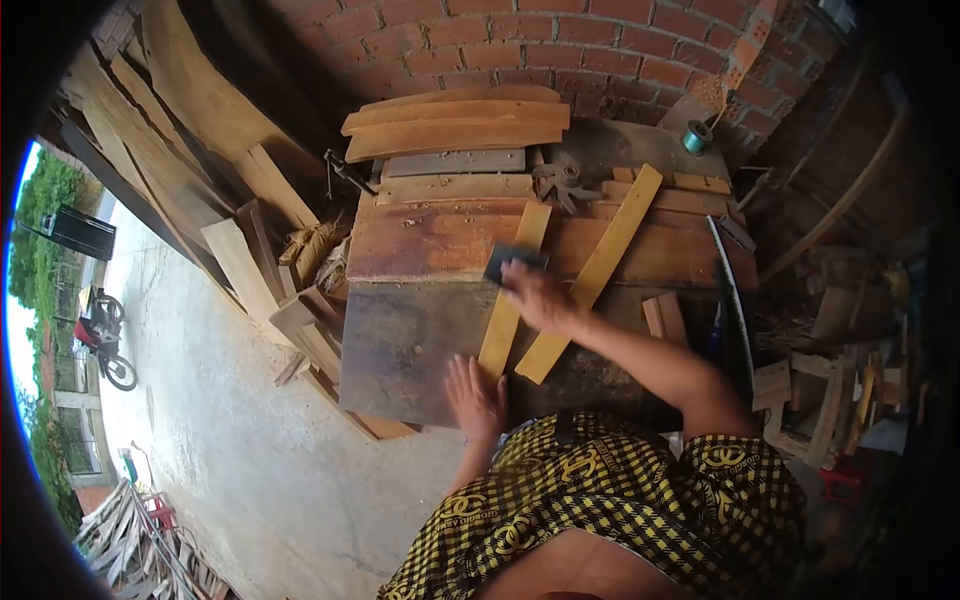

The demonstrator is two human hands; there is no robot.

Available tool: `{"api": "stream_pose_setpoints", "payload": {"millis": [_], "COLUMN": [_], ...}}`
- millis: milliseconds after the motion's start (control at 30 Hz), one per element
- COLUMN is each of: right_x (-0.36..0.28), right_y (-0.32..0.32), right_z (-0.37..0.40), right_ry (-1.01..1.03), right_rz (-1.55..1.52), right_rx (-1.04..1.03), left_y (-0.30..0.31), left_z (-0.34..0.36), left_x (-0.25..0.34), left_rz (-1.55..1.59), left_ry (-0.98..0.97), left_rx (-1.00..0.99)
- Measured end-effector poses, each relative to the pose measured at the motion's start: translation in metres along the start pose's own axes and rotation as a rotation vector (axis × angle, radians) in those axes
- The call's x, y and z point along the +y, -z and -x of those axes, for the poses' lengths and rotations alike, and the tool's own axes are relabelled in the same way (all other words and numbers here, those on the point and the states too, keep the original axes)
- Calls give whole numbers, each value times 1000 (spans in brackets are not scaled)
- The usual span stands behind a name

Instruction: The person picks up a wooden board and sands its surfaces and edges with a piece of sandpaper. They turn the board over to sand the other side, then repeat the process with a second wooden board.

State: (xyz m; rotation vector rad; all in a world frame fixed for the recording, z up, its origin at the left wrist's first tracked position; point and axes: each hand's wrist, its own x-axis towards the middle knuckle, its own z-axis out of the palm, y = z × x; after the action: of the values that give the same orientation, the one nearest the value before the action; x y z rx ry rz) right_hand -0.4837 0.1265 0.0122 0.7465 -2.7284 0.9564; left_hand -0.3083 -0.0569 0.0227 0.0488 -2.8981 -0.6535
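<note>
On the worn wooden workbench (400,345) lie two narrow yellowish wood strips. My right hand (540,297) presses a dark flat block (514,262) onto the upper part of the left strip (501,325); the hand is slightly blurred. Near that strip's lower end, my left hand (474,396) lies flat with its fingers spread, touching the strip's left edge. The second strip (610,250) slants to the right of the first, partly beneath my right forearm.
Boards (455,125) are stacked at the bench's back, beside a metal star-shaped piece (567,185). A wire spool (697,137) stands back right. A handsaw (733,300) lies along the right edge. Planks (235,260) lean at the left; a motorcycle (103,335) stands beyond.
</note>
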Motion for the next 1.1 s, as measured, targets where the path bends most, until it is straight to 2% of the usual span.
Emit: {"api": "stream_pose_setpoints", "payload": {"millis": [67,100,167,200,233,267,300,333,400,467,533,567,600,633,667,700,733,800,867,933,1000,1033,1067,1100], "right_x": [-45,-37,-25,-9,30,38,38,29,1,-33,-39,-34,-15,12,20,53,52,11,-36,-78,-49,-23,-9,9], "right_y": [24,33,45,51,33,55,60,54,27,16,23,36,43,35,50,47,47,37,17,29,24,18,24,33], "right_z": [43,37,28,7,-12,-34,-49,-47,-19,32,55,41,26,9,-12,-24,-28,-3,52,77,55,38,11,-11], "right_ry": [355,365,73,-81,-45,-129,-276,-260,-102,299,296,298,70,49,-111,-94,-120,-129,224,298,48,-39,-136,-156], "right_rz": [31,45,-68,-47,-188,23,7,6,52,101,-37,-34,-15,-58,-43,197,212,56,107,97,24,-12,-156,10], "right_rx": [-385,-385,-499,-367,-16,97,98,111,29,-197,-393,-335,-460,-175,47,78,90,-4,-199,-388,-367,-258,-27,52], "left_y": [-1,0,0,2,4,4,2,2,0,-1,-1,0,0,-1,-1,1,3,8,2,2,0,2,3,0], "left_z": [-1,-2,-4,-2,-2,3,3,-1,-1,0,-7,-1,5,3,1,2,2,0,4,1,1,-1,-1,1], "left_x": [1,1,5,4,5,4,4,4,1,1,1,1,-1,0,1,3,6,10,3,-1,1,1,2,2], "left_rz": [7,22,16,-1,4,-4,8,19,-4,20,34,40,32,24,17,-17,-19,-25,5,37,24,31,40,29], "left_ry": [-1,-1,4,0,-4,-6,-16,-27,-41,-39,-28,-20,-17,-22,-23,41,53,122,133,112,126,110,91,84], "left_rx": [-12,-14,-11,-22,-13,-19,-22,-16,-13,-5,2,-22,-50,-18,20,23,17,82,90,41,37,63,86,119]}}
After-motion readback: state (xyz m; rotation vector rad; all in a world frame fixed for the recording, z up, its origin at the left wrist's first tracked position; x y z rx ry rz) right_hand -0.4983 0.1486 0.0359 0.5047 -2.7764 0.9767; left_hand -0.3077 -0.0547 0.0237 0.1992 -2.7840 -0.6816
